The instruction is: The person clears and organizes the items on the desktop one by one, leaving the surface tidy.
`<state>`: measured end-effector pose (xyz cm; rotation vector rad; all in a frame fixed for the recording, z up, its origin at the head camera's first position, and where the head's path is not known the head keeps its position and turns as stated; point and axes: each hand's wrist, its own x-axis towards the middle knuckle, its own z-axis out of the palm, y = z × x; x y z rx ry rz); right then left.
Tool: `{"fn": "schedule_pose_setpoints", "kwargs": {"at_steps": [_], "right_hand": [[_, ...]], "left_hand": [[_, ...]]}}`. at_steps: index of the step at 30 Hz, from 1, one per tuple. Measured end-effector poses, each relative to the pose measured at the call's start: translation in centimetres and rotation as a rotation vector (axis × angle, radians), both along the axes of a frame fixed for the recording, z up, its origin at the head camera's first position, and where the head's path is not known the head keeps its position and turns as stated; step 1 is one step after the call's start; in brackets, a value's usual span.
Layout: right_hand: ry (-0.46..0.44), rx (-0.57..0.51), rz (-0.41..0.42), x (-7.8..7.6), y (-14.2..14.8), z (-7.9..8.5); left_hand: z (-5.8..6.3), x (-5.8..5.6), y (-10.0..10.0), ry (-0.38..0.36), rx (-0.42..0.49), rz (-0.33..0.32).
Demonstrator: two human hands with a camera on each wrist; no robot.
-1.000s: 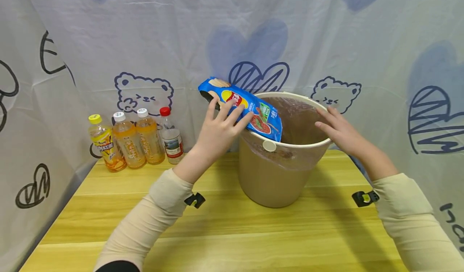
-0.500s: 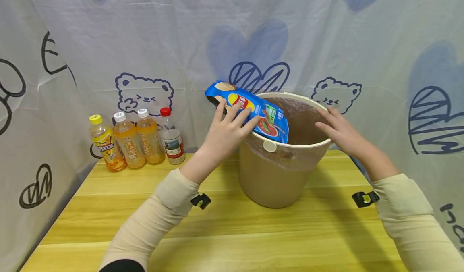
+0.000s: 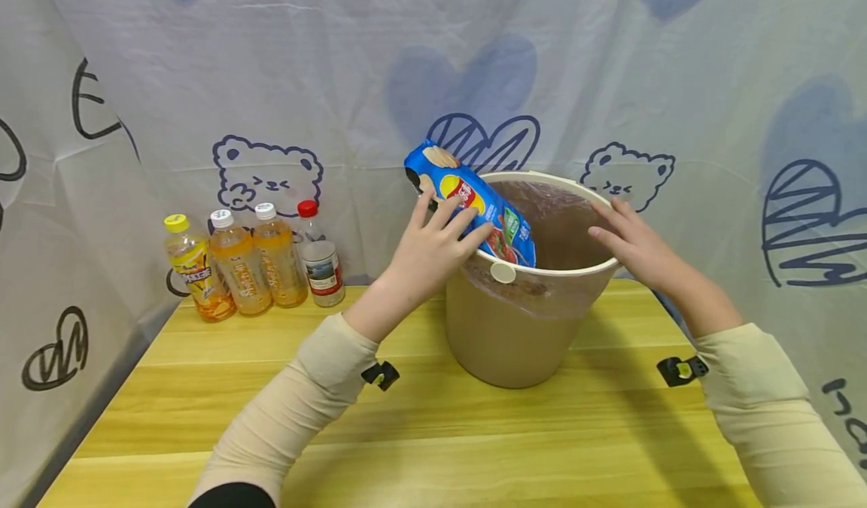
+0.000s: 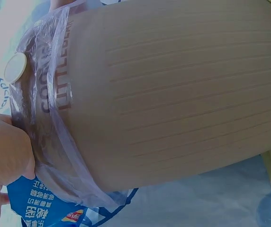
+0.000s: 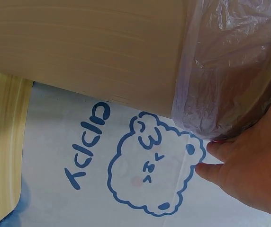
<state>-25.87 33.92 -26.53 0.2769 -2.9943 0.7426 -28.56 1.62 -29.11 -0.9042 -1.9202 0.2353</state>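
Note:
My left hand [image 3: 433, 244] holds a blue chip bag [image 3: 460, 189], fingers spread over its printed front. The bag slants down to the right, its lower end over the near left rim of a beige bin [image 3: 515, 342] and its torn dark top at the upper left. Part of the bag shows beside the bin in the left wrist view, below the hand [image 4: 5, 161]. My right hand [image 3: 640, 248] rests on the bin's right rim with fingers extended. A clear plastic liner [image 5: 216, 80] folds over the rim near that hand.
Several drink bottles stand in a row at the back left: a yellow-capped bottle [image 3: 196, 271], two white-capped orange ones and a red-capped bottle [image 3: 321, 260]. The bin stands on a wooden table [image 3: 474, 448]. A printed white curtain [image 3: 366, 64] hangs close behind.
My left hand has moved right with the chip bag, whose top end now sits further right and tilts more steeply. The right hand and the bin stay in place.

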Motion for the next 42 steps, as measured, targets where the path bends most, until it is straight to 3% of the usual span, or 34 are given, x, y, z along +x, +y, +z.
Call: {"fn": "schedule_pose_setpoints", "kwargs": {"at_steps": [5,23,35,42], "right_hand": [[-0.009,0.008,-0.01,-0.1,0.0,0.0],[0.002,0.007,-0.003,0.0,0.0,0.0],[0.004,0.006,-0.002,0.0,0.1,-0.2],[0.002,0.004,0.0,0.0,0.1,-0.1]], "left_hand": [[-0.2,-0.2,-0.2,0.01,0.017,-0.009],[-0.2,0.1,-1.8,-0.083,0.027,0.033],[-0.6,0.2,-3.7,-0.116,0.087,0.004],[-1.0,0.2,-5.1,-0.192,0.11,0.017]]}}
